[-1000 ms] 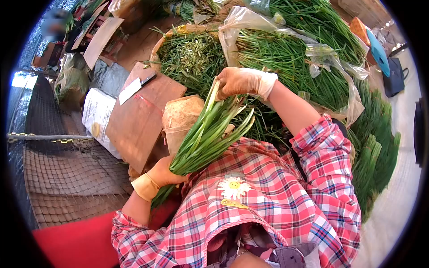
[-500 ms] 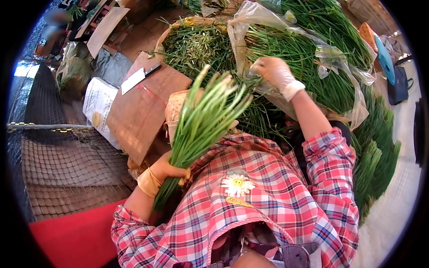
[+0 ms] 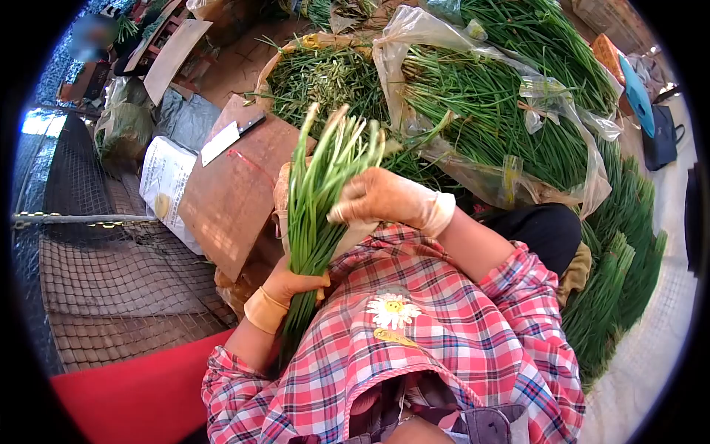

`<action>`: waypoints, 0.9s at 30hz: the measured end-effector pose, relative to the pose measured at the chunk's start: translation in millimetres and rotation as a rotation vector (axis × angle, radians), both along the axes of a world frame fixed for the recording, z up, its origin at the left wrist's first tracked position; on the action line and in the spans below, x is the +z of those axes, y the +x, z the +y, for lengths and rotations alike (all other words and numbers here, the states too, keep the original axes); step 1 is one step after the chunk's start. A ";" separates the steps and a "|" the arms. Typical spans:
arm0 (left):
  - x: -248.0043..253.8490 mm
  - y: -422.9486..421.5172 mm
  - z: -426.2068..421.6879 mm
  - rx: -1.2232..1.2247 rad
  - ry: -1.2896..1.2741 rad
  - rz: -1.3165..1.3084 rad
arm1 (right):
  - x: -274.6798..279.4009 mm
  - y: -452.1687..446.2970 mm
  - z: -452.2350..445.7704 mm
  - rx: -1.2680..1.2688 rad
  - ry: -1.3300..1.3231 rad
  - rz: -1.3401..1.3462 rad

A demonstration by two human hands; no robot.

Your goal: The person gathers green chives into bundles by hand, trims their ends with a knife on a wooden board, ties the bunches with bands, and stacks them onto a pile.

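Observation:
My left hand [image 3: 292, 285], in a pale glove, is closed around the lower part of a bunch of garlic chives [image 3: 310, 214]. The bunch stands nearly upright, its pale cut ends at the top and its green leaves hanging below the fist. My right hand [image 3: 392, 198], gloved too, is at the right side of the bunch with its fingers bent in against the stems; the fingertips are partly blurred. Behind the bunch is a heap of short green trimmings [image 3: 325, 74]. To its right, long chives [image 3: 473, 96] lie in an opened clear plastic bag [image 3: 396, 55].
A knife [image 3: 222, 142] lies on a brown board [image 3: 229, 192] at the left, beside a white printed sack [image 3: 166, 185]. More chives [image 3: 617, 274] are piled along the right. A red surface [image 3: 140, 388] is at lower left, and a blurred person [image 3: 92, 41] is far off.
My right hand has moved left and down from the plastic bag to the bunch. The bunch has turned more upright in my left hand, which has shifted slightly right.

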State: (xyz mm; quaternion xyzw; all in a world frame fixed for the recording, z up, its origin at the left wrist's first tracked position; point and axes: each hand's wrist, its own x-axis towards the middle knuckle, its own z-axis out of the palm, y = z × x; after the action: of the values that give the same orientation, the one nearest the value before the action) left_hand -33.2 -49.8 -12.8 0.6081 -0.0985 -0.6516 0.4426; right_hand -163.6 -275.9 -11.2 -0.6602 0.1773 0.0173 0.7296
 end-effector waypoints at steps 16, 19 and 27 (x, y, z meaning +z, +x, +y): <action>-9.9 6.7 5.3 0.087 -0.317 0.339 | -86.0 -6.2 11.6 -0.222 -0.183 -0.047; -16.4 12.4 18.1 0.068 -0.345 0.403 | -43.2 -7.1 -4.1 -0.398 0.748 -0.282; -13.7 2.0 33.4 0.223 -0.415 0.507 | -45.9 -55.7 -106.7 -0.586 0.441 -0.417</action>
State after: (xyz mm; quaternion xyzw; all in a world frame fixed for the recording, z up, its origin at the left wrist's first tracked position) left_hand -31.3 -16.4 -26.5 0.3310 -0.0490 -0.6957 0.6356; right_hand -219.3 -382.6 -57.1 -0.3995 0.1982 -0.2873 0.8477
